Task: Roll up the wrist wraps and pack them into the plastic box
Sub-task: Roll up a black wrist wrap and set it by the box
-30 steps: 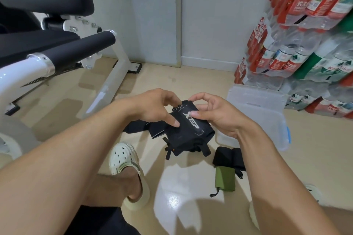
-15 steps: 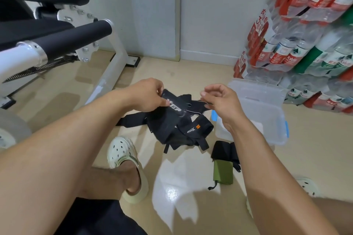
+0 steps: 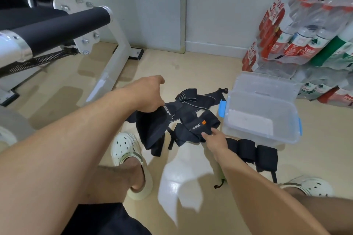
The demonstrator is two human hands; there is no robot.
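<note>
A tangle of black wrist wraps [image 3: 183,118] with white lettering and an orange tag is spread out unrolled just above the floor. My left hand [image 3: 147,95] grips the upper left part of the wraps. My right hand [image 3: 214,139] pinches the lower right edge, near the orange tag. An open clear plastic box [image 3: 267,120] with blue latches stands on the floor to the right of the wraps. It looks empty, and its lid is tipped back behind it. Several rolled black wraps [image 3: 252,150] lie in a row on the floor in front of the box.
A white weight bench frame [image 3: 112,66] with a black padded roller [image 3: 63,26] fills the left. Shrink-wrapped packs of water bottles [image 3: 305,25] are stacked at the right. My feet in white clogs [image 3: 128,150] rest on the beige floor. A green item is mostly hidden under my right forearm.
The bundled wraps have come apart and spread out lower down. My right hand dropped from the top of the bundle to its lower right edge. The camera tilted down toward the floor.
</note>
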